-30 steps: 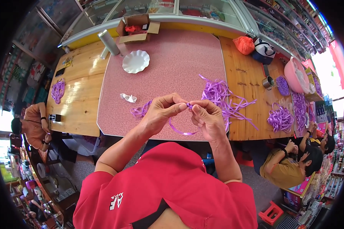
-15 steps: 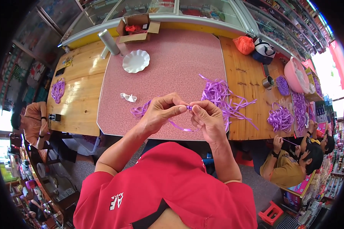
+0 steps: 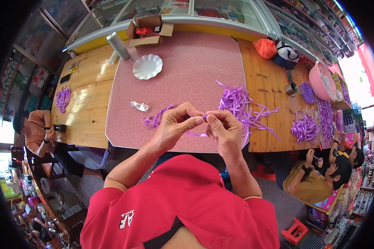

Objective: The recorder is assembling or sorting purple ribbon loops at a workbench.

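I've got a glossy purple ribbon [image 3: 204, 118] pinched over the near part of the pink-topped counter [image 3: 178, 83]. My left hand [image 3: 170, 128] and right hand [image 3: 228, 137] are both on it: thumb and index fingers [image 3: 191, 123] of each are clamped on a small bunched bit, the two pinches almost tip to tip — whether skin meets skin I can't tell. The left comes at it from nine o'clock, the right from three, so neither is nearer; the bunched bit seems to lie along that same line, though too little shows to be sure. A loose stretch [image 3: 197, 134], probably of the same piece, shows below at about seven. From my fingertips the big ribbon pile [image 3: 236, 101] lies at two o'clock — just beyond my right hand — and a smaller ribbon bunch [image 3: 151, 120] at nine, past my left. A crumpled whitish wrapper [image 3: 139, 106] sits between nine and ten, a white scalloped plate [image 3: 148, 67] between ten and eleven.
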`<action>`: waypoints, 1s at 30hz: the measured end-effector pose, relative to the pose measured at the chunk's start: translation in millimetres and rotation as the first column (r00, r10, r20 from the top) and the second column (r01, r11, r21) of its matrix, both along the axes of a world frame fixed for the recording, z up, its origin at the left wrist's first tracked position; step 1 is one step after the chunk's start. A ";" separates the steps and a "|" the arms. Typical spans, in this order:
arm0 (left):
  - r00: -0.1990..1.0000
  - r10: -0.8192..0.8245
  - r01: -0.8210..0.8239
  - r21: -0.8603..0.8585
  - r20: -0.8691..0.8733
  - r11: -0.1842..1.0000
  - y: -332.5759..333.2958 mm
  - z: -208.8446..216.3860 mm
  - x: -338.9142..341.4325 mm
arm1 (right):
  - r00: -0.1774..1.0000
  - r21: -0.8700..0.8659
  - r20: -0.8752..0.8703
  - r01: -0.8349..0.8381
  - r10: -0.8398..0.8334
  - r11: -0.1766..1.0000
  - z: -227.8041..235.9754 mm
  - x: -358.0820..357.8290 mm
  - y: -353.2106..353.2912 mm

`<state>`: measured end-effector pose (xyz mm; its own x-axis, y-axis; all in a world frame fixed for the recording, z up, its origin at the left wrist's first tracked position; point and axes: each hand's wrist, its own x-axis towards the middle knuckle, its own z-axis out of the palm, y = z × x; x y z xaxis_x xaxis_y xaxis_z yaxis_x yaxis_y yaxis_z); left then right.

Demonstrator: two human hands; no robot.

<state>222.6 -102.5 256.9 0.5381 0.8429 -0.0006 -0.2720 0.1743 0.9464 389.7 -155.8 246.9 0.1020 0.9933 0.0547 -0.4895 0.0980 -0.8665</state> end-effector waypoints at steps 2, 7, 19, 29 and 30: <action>1.000 0.014 -0.014 0.005 0.028 1.000 -2.7 -0.7 1.4 | 0.998 0.030 0.036 0.055 -0.056 0.998 -0.5 -6.2 -1.5; 0.979 0.201 -0.190 0.214 -0.030 0.958 -9.5 -4.6 8.2 | 0.949 0.181 0.197 0.213 -0.248 0.960 0.6 -15.9 -3.1; 0.974 0.135 -0.039 0.445 -0.185 0.895 0.8 15.3 -1.8 | 0.749 0.404 0.610 -0.015 -0.257 0.914 26.2 11.7 2.7; 0.904 0.321 -0.093 0.601 -0.284 0.794 1.8 14.1 4.3 | 0.833 0.273 0.513 0.073 -0.209 0.959 22.4 3.7 3.3; 0.917 0.287 -0.088 0.563 -0.275 0.822 2.3 13.7 4.0 | 0.831 0.314 0.501 0.087 -0.242 0.946 20.8 2.7 2.8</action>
